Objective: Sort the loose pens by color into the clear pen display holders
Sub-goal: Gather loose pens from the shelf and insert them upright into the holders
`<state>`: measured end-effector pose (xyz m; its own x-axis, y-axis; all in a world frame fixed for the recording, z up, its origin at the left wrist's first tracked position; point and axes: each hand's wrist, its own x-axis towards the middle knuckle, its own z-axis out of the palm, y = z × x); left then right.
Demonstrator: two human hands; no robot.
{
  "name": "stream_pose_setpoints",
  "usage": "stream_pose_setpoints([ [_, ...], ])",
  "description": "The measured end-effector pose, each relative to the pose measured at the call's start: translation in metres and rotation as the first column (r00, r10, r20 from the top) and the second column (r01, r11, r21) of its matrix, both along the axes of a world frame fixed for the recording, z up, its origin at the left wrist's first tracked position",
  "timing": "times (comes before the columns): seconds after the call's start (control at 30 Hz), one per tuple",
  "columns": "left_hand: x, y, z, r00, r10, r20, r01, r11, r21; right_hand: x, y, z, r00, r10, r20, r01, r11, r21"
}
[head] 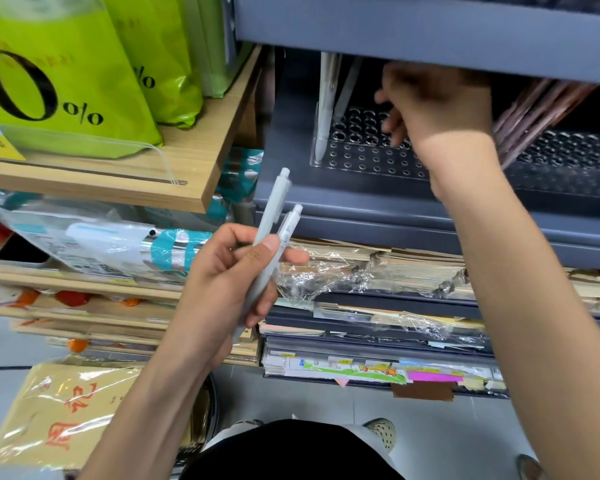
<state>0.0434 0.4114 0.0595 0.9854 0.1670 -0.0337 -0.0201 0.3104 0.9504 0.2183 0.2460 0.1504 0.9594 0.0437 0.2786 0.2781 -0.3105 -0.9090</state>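
Grey shelf bay (343, 199): left clear holder (361, 161) mostly unfilled, few pale pens (326, 98) seated at left end; brown pens (534, 109) racked in right holder (568, 161). Two pale grey pens (272, 209) gripped in left hand (229, 282), judged unsorted. Right hand (437, 102) held over left clear holder, grip undeterminable.

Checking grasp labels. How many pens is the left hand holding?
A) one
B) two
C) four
B: the left hand grips two pale grey pens, whose clicker ends stick up side by side above the thumb.
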Motion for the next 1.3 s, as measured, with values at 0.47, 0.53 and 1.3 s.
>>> stream_pose_setpoints([
  [0.47, 0.013, -0.019, -0.001, 0.999, -0.038, -0.005, 0.039, 0.998, 0.043, -0.082, -0.015, -0.049, 0.894, 0.401, -0.198, -0.346, 0.901, 0.262],
  [0.53, 0.013, -0.021, -0.002, 0.999, -0.035, -0.016, 0.036, 0.997, 0.062, -0.078, -0.02, -0.044, 0.931, 0.333, -0.146, -0.26, 0.891, 0.373],
  [1.3, 0.0, -0.012, -0.01, 0.998, 0.065, -0.012, -0.064, 0.995, 0.073, 0.016, 0.001, -0.017, 0.981, -0.159, 0.113, 0.136, 0.973, 0.185],
])
